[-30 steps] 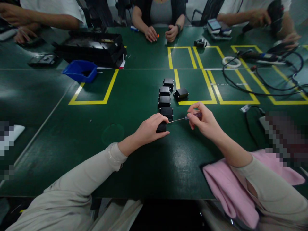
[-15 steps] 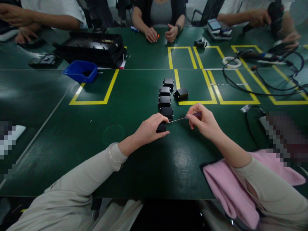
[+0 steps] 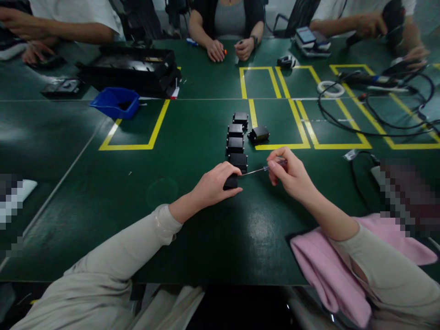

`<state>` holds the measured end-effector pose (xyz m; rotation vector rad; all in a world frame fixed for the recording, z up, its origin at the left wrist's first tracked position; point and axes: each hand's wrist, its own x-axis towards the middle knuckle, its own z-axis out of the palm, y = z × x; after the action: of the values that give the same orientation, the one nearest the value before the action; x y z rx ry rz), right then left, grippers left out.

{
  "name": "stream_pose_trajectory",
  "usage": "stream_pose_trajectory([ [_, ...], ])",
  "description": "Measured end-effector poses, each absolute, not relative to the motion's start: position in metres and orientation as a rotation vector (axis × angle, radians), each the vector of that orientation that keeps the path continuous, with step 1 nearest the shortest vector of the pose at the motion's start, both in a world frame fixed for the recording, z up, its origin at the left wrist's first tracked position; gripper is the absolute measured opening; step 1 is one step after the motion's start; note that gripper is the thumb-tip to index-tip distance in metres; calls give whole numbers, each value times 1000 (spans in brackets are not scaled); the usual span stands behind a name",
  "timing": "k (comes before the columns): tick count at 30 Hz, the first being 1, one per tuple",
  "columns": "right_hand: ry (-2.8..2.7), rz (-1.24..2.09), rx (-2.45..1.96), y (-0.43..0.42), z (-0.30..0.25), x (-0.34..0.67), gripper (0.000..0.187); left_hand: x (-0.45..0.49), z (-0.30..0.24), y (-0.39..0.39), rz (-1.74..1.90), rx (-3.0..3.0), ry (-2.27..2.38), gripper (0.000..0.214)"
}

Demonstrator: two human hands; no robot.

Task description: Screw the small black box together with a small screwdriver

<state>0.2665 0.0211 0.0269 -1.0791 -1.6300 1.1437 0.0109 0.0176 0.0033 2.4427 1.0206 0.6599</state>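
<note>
My left hand [image 3: 215, 185] is closed over a small black box [image 3: 231, 183] that rests on the green table [image 3: 192, 229]. My right hand [image 3: 292, 174] pinches a thin screwdriver [image 3: 263, 169] with a clear purplish handle; its metal shaft points left and its tip meets the box's right side. Just beyond the held box, several more black boxes [image 3: 235, 144] stand in a line running away from me. One further black box [image 3: 259, 134] sits apart to their right, on a yellow line.
A blue bin [image 3: 115, 101] and a black tray [image 3: 130, 68] lie at the back left. Black cables [image 3: 374, 110] and a white tape ring [image 3: 330, 88] spread at the back right. A pink cloth [image 3: 330, 270] lies under my right forearm. Other people's hands rest at the far edge.
My hands and the screwdriver stay almost still; the shaft tilts slightly. A hand of the person opposite has shifted a little.
</note>
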Motion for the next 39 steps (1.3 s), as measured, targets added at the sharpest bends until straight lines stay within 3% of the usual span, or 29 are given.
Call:
stream_pose_trajectory([
  [16, -1667, 1151, -1084, 20, 28, 269, 24, 10, 3, 18, 648, 2423, 1020, 32],
  [39, -1659, 1157, -1052, 21, 28, 268, 37, 10, 3, 18, 665, 2422, 1017, 32],
])
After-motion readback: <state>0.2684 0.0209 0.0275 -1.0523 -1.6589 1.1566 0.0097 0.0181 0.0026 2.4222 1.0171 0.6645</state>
